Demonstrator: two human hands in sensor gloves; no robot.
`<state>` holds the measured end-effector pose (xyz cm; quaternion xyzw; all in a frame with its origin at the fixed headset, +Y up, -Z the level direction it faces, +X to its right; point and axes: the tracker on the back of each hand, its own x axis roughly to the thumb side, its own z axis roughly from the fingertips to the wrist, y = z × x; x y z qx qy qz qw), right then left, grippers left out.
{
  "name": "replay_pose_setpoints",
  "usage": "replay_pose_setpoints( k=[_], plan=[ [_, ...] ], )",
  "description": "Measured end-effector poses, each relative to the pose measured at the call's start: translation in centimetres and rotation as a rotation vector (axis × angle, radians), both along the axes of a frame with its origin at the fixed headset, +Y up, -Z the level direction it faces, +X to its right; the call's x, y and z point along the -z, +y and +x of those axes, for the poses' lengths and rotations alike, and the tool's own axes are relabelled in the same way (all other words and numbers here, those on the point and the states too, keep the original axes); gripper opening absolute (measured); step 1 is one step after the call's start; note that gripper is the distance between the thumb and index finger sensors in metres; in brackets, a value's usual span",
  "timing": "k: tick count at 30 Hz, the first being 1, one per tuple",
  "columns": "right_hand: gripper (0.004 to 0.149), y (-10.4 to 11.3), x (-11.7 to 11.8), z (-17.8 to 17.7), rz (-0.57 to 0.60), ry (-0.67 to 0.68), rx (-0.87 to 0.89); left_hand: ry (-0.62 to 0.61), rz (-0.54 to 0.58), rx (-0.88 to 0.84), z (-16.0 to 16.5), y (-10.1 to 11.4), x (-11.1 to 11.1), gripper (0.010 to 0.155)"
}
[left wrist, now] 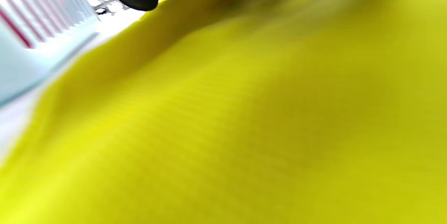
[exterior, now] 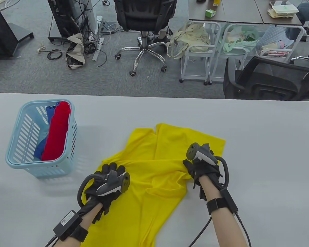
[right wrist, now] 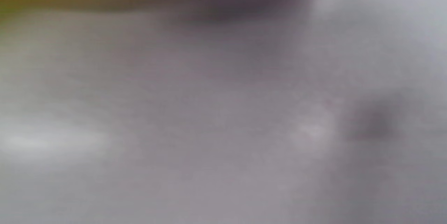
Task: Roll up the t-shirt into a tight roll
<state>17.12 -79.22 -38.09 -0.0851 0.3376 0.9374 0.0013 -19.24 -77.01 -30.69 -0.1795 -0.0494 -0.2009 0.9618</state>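
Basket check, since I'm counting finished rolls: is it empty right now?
No. The basket on the table's left holds a red roll and a blue garment beside it.

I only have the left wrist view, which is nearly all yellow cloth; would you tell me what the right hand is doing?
Observer: In the table view the right hand has its fingers curled into a bunched fold at the right edge of the yellow t-shirt.
Operator: Thank you. Is the shirt rolled at all yet?
Observer: No roll shows; it lies spread and creased on the table, its near end running off the view's bottom edge.
Operator: And how does my left hand sit?
Observer: The left hand lies on the shirt's left edge, fingers fairly straight.
Operator: What is the pale blue thing at my left?
Observer: A light blue basket holding red and blue rolled cloth.
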Motion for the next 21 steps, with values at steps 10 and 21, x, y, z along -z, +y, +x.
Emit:
replay_pose_setpoints(
  k=[10, 21],
  plan=[
    [0.079, -0.3, -1.7, 4.8, 0.039, -0.132, 0.048, 0.002, 0.12, 0.073, 2.1, 1.6, -0.6, 0.072],
    [0.085, -1.0, -3.2, 6.9, 0.003, -0.14, 0.062, 0.095, 0.111, -0.138, 2.2, 5.5, 4.2, 0.062]
  ],
)
